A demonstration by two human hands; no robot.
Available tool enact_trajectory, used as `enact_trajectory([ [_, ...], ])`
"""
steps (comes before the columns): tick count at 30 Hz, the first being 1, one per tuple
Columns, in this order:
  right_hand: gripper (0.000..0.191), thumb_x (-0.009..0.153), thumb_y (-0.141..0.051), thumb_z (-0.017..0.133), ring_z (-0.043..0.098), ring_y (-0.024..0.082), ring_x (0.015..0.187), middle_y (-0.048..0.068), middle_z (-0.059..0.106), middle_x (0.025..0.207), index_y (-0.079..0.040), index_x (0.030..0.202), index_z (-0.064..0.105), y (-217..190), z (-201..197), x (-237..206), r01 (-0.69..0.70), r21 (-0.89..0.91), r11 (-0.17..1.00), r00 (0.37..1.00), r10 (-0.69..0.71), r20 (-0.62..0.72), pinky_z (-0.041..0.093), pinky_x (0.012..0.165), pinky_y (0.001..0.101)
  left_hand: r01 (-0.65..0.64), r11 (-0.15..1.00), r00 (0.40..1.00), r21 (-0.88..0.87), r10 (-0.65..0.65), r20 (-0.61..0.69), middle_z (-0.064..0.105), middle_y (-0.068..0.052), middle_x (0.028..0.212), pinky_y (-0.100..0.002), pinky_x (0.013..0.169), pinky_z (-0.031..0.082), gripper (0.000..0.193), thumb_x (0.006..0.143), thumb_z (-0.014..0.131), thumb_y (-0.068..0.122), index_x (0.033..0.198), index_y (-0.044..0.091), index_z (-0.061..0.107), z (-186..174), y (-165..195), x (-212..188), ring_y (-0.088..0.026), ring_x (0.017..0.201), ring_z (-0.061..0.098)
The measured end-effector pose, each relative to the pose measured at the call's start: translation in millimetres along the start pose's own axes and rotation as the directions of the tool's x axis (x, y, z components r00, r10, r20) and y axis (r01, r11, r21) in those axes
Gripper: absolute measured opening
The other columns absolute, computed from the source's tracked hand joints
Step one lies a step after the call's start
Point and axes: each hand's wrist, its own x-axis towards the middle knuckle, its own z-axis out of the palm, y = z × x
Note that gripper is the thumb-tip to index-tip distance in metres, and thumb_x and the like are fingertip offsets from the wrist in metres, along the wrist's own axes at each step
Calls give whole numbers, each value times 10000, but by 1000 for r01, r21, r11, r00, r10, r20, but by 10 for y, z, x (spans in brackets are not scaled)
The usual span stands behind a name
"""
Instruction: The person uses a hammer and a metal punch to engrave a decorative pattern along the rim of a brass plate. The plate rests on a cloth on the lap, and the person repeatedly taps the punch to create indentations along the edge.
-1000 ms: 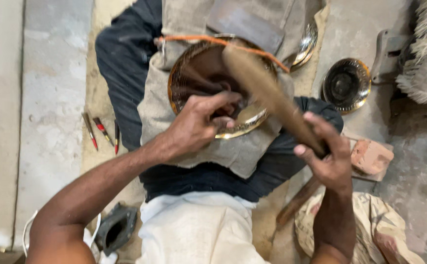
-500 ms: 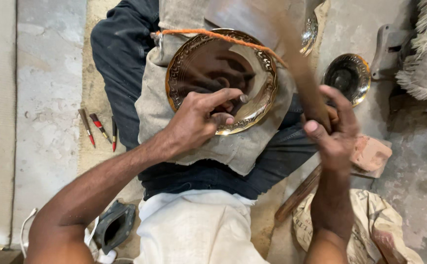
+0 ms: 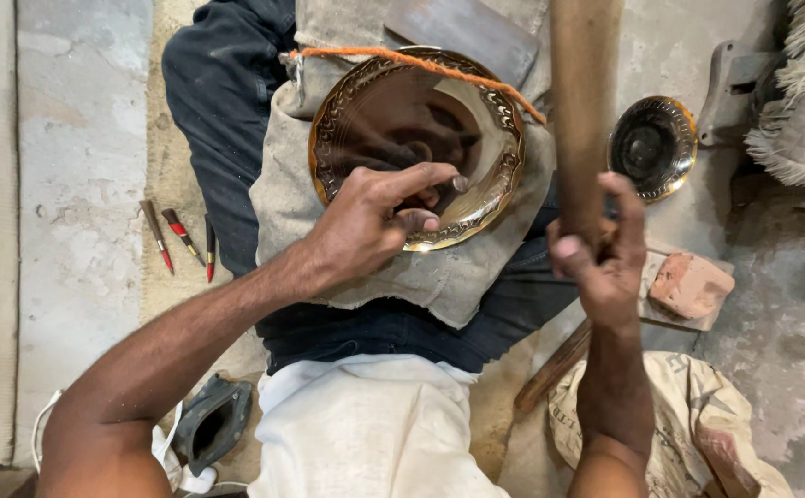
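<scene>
Head view: brass plate (image 3: 418,148) on lap cloth (image 3: 366,267), mallet raised at its 3 o'clock.

L hand (image 3: 366,221) lies on the plate's 6 o'clock rim, thumb and forefinger pinched narrow on a small dark punch-like tool (image 3: 446,194); tool mostly hidden, can't tell its tip. R hand (image 3: 605,254) is fisted round a wooden mallet handle (image 3: 580,111), long axis running approx 12–6 o'clock, upper end out of frame, just beside the plate's right edge but apart from it. L hand is the nearer to the plate; R sits off toward 4 o'clock. Orange cord (image 3: 421,66) crosses the plate's 12 o'clock rim. Smaller brass bowl (image 3: 651,148) on floor (image 3: 80,184) at 3 o'clock; red-tipped tools (image 3: 181,235) at 9 o'clock.
</scene>
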Motion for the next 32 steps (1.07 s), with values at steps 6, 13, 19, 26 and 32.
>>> enact_trajectory([
  [6,594,986,-220,757,546,17,546,-1,704,798,-187,1502,466,247,-61,-24,26,-113,993,999,-22,34,478,514,237,-12,1000,1000,15,12,8,789,-143,1060,-334,758,640,423,894,738,55,1303,15,640,17,-30,2,-211,921,792],
  [13,639,928,-192,792,556,39,657,5,681,860,-168,1501,510,127,-103,-74,7,-210,978,998,6,61,436,591,196,-4,1000,1000,9,4,25,783,-146,1053,-340,767,628,428,902,756,85,1308,20,638,-3,-34,8,-208,913,792],
  [19,627,933,-159,795,587,73,781,21,703,1004,-97,1496,526,82,-59,-92,-4,-195,981,999,11,35,462,714,202,-7,1000,1000,9,7,29,783,-142,1068,-339,774,629,414,904,744,73,1303,27,645,-7,14,8,-208,927,790],
  [26,603,909,-117,774,639,141,1009,41,646,1261,-59,1457,529,148,-101,-147,12,-228,974,999,-4,39,530,885,241,-25,1000,999,5,25,29,775,-144,1094,-340,813,634,418,898,739,64,1302,20,640,-6,8,13,-223,971,785],
  [32,829,893,-153,795,619,253,829,236,681,1127,-126,1619,395,402,-246,-298,-238,-235,943,971,225,-81,511,761,274,-25,999,1000,22,25,16,763,-167,1161,-364,849,626,473,863,737,21,1323,45,634,23,-93,-7,-260,1008,788],
])
